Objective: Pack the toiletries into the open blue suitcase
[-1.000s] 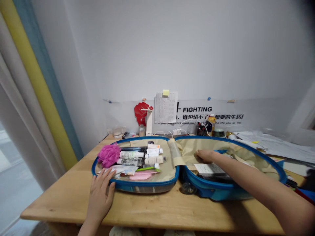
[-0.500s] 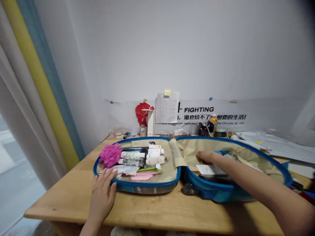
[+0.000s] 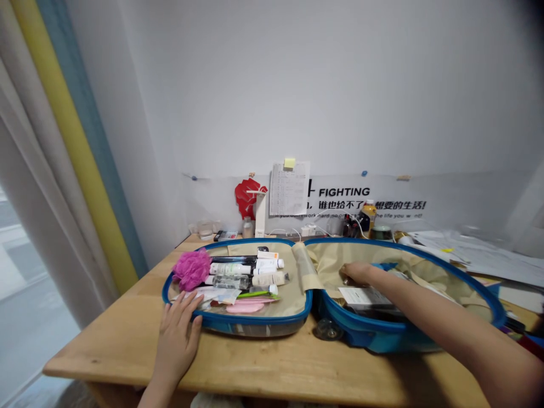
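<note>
Currently, the open suitcase (image 3: 260, 319) lies on the table (image 3: 255, 368) in front of you, its two halves spread left and right, so its long axis runs across the scene. The beige strip (image 3: 306, 267) between the halves points from near to far, with a wheel (image 3: 327, 330) close to its near end. Your left hand (image 3: 181, 328) is flat and loosely spread, fingers pointing far across the near-left rim, beside a pale packet (image 3: 221, 294). Your right hand (image 3: 357, 273) reaches into the right half, its bunched fingers pointing left; you cannot tell whether they grip anything, since the fingertips are obscured. Just nearer lies a white-topped item (image 3: 363, 296). In the left half, a white tube (image 3: 230, 268) and a clear bottle (image 3: 232, 281) lie lengthwise left to right, with a pink pouf (image 3: 192, 268) to their left.
</note>
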A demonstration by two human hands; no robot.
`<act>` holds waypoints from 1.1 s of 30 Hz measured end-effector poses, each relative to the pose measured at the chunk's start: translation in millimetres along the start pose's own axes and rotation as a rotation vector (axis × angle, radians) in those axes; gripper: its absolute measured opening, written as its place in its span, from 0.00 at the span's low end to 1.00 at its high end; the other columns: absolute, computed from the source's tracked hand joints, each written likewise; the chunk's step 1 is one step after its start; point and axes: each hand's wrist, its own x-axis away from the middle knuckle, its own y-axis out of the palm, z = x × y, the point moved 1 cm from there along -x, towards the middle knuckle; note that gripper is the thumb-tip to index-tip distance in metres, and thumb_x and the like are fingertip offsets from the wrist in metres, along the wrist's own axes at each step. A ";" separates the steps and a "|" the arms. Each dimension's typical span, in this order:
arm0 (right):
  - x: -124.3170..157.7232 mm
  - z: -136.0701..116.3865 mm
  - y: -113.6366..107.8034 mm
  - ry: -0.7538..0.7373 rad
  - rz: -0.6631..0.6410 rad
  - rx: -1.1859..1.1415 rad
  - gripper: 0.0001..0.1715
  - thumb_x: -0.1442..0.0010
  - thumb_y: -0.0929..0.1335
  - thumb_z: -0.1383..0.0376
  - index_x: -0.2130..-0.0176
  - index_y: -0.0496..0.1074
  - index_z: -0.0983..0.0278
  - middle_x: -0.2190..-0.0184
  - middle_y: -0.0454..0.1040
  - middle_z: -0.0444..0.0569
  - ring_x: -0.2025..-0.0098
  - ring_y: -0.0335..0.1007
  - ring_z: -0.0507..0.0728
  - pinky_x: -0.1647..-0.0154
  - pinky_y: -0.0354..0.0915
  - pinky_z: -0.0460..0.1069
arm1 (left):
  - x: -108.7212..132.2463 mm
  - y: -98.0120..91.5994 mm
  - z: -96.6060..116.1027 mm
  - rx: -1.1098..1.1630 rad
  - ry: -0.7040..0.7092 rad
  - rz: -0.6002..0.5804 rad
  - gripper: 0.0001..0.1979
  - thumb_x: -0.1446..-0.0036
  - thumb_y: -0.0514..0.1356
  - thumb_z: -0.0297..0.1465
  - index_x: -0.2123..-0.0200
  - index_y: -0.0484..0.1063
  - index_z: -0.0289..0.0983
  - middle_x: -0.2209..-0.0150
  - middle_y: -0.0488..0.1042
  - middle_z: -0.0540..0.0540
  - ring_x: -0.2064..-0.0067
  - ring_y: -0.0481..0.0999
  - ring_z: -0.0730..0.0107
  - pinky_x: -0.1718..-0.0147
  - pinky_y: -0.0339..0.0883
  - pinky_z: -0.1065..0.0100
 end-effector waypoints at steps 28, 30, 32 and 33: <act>13.8 -209.5 -70.6 -0.302 -0.333 -0.124 0.17 0.38 0.67 0.58 0.54 0.70 0.67 0.58 0.73 0.48 0.59 0.71 0.53 0.57 0.70 0.53 | -1.4 1.8 -0.6 0.057 -0.043 -0.008 0.19 0.37 0.48 0.37 0.47 0.69 0.40 0.46 0.72 0.40 0.40 0.64 0.54 0.40 0.51 0.48; 13.8 -204.9 -73.1 -0.308 -0.309 -0.134 0.17 0.39 0.67 0.58 0.54 0.70 0.67 0.57 0.73 0.49 0.58 0.71 0.53 0.56 0.70 0.54 | -1.3 2.0 -0.7 0.055 -0.051 -0.017 0.19 0.37 0.48 0.37 0.47 0.69 0.40 0.45 0.71 0.41 0.40 0.64 0.55 0.39 0.51 0.48; 15.1 -197.2 -78.1 -0.310 -0.267 -0.159 0.16 0.38 0.67 0.58 0.54 0.70 0.66 0.56 0.73 0.49 0.57 0.70 0.53 0.55 0.69 0.54 | -1.0 2.1 -0.7 0.057 -0.059 -0.027 0.19 0.37 0.48 0.37 0.46 0.69 0.41 0.45 0.71 0.41 0.40 0.64 0.55 0.39 0.50 0.48; 16.0 -191.9 -81.4 -0.309 -0.241 -0.176 0.16 0.38 0.66 0.58 0.54 0.70 0.65 0.56 0.73 0.49 0.57 0.70 0.53 0.55 0.69 0.54 | -0.7 2.0 -0.7 0.058 -0.060 -0.028 0.19 0.37 0.48 0.37 0.46 0.68 0.41 0.45 0.71 0.41 0.40 0.64 0.55 0.39 0.50 0.48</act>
